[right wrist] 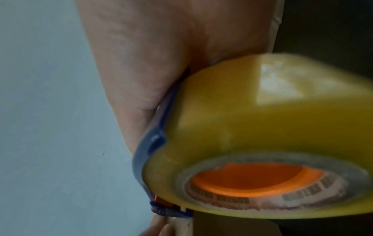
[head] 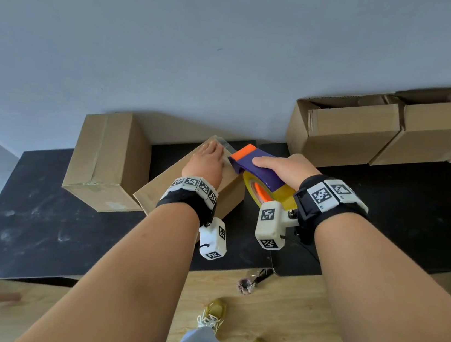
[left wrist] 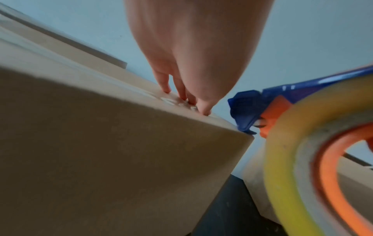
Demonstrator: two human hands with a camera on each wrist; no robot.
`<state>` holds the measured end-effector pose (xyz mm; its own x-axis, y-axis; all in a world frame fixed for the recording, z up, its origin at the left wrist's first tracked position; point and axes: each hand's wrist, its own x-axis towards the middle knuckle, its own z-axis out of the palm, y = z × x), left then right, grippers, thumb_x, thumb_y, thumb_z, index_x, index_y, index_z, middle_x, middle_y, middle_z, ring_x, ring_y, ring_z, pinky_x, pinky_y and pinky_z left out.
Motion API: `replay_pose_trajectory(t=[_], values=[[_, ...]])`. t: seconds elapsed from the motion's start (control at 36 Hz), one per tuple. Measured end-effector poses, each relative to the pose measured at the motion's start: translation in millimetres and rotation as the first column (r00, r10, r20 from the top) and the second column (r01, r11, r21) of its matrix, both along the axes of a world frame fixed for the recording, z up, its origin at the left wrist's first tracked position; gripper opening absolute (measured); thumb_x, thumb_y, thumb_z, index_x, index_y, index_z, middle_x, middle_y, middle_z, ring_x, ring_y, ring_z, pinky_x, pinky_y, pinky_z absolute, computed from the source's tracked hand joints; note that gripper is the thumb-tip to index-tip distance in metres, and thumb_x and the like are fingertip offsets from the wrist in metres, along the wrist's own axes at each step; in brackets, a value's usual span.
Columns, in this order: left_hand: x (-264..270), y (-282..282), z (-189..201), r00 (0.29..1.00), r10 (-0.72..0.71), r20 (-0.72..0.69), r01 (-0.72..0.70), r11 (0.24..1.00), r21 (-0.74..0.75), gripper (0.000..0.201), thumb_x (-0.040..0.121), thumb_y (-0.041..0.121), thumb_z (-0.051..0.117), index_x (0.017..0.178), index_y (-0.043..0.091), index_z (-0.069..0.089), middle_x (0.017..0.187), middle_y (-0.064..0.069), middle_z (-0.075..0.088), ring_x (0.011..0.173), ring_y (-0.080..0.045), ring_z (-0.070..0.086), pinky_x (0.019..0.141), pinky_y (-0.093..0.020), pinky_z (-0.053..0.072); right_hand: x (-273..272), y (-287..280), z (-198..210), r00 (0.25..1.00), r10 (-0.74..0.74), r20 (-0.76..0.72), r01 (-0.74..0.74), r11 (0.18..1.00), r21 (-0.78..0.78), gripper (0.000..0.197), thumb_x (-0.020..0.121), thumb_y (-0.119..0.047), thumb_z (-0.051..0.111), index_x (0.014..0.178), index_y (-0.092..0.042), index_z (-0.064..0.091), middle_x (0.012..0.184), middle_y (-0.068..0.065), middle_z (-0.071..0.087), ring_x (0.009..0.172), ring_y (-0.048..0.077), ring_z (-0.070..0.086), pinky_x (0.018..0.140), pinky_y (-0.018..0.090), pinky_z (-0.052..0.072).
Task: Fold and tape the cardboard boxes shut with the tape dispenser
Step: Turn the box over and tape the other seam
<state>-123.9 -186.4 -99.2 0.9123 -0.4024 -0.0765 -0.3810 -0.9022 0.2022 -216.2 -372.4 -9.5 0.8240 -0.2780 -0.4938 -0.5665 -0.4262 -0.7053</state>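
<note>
No legible wording anywhere. Blurred dark print around the paper core label [right wrist: 268, 197] of the tape roll [right wrist: 262, 127], lower right of the right wrist view, unreadable. Black-and-white coded squares on the wrist bands [head: 327, 195], centre of the head view: patterns only, no characters.

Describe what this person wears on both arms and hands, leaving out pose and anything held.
Both forearms are bare, no sleeves or gloves. The left hand and right hand each sit ahead of a black wrist strap carrying white blocks printed with black-and-white square markers. A white boxy camera housing with the same markers hangs from each strap; a thin black cable trails from the right one.
</note>
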Motion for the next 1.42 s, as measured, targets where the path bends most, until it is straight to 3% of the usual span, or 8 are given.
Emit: replay_pose_trajectory(t=[0.08,0.17,0.44,0.58,0.78,1.03,1.31,1.42], values=[[1,-2,2,0.998,0.047,0.035,-0.048,0.998,0.035,0.047,0.099,0.019,0.038,0.144,0.005,0.036,0.153,-0.013,0.031,0.142,-0.028,0.026,0.116,-0.040,0.024,-9,-9,0,1.000,-0.003,-0.029,0.002,1.000,-0.011,0.050,0.076,-0.059,0.071,0.096,-0.014,0.060,0.100,0.005,0.066,0.087,0.020,0.063,0.071,0.030,0.046],[7,-3,1,0.995,0.029,-0.096,-0.016,0.991,0.130,0.056,0.098,0.015,0.041,0.150,0.006,0.024,0.160,-0.010,0.010,0.148,-0.028,0.007,0.118,-0.045,0.019,-20,-20,-4,0.998,-0.011,-0.054,0.010,1.000,-0.019,0.062,0.074,-0.060,0.072,0.110,-0.011,0.062,0.102,0.006,0.067,0.088,0.020,0.064,0.069,0.029,0.046],[6,-8,9,0.981,0.114,-0.156,-0.102,0.991,0.083,0.052,0.104,0.017,0.028,0.153,0.012,0.012,0.161,-0.007,0.005,0.148,-0.023,0.005,0.120,-0.041,0.013,-41,-37,-17,0.997,-0.033,-0.073,0.035,0.999,0.021,0.064,0.074,-0.060,0.072,0.111,-0.009,0.064,0.103,0.007,0.068,0.088,0.019,0.065,0.077,0.031,0.050],[0,-12,11,0.987,0.103,-0.125,-0.091,0.991,0.099,0.053,0.103,0.019,0.026,0.153,0.010,0.013,0.161,-0.008,0.005,0.148,-0.023,0.005,0.120,-0.043,0.014,-39,-30,-27,0.997,-0.037,-0.070,0.036,0.999,-0.013,0.062,0.075,-0.060,0.072,0.107,-0.008,0.064,0.095,0.007,0.067,0.083,0.019,0.063,0.064,0.027,0.044],[-15,-21,19,0.970,0.204,-0.136,-0.198,0.979,0.053,0.075,0.093,0.056,0.036,0.153,0.016,0.015,0.162,-0.001,0.006,0.148,-0.018,0.002,0.120,-0.042,0.007,-36,-24,-39,0.992,-0.039,-0.122,0.040,0.999,0.005,0.068,0.076,-0.061,0.071,0.116,-0.008,0.058,0.100,0.006,0.064,0.082,0.016,0.061,0.065,0.027,0.044],[-29,-25,11,0.968,0.219,-0.121,-0.215,0.976,0.043,0.074,0.098,0.058,0.026,0.154,0.017,0.002,0.162,-0.001,-0.004,0.148,-0.019,-0.008,0.119,-0.047,-0.002,-27,-23,-43,0.994,-0.039,-0.100,0.043,0.998,0.041,0.060,0.078,-0.057,0.069,0.113,-0.008,0.061,0.105,0.009,0.066,0.092,0.022,0.063,0.078,0.032,0.047],[-28,-25,9,0.965,0.231,-0.126,-0.226,0.973,0.050,0.072,0.099,0.056,0.022,0.154,0.017,-0.002,0.161,-0.001,-0.008,0.148,-0.019,-0.012,0.119,-0.047,-0.006,-1,-36,-18,0.988,0.115,-0.103,-0.107,0.991,0.085,0.025,0.086,-0.046,0.066,0.090,-0.021,0.067,0.088,0.004,0.066,0.076,0.019,0.061,0.068,0.027,0.043],[-29,-25,9,0.962,0.233,-0.145,-0.228,0.972,0.052,0.071,0.100,0.055,0.022,0.154,0.017,-0.003,0.161,0.000,-0.010,0.147,-0.018,-0.013,0.118,-0.047,-0.007,5,-36,-12,0.962,0.240,-0.130,-0.211,0.956,0.202,0.030,0.094,-0.040,0.056,0.091,-0.013,0.068,0.082,0.012,0.066,0.066,0.023,0.058,0.069,0.030,0.040]])
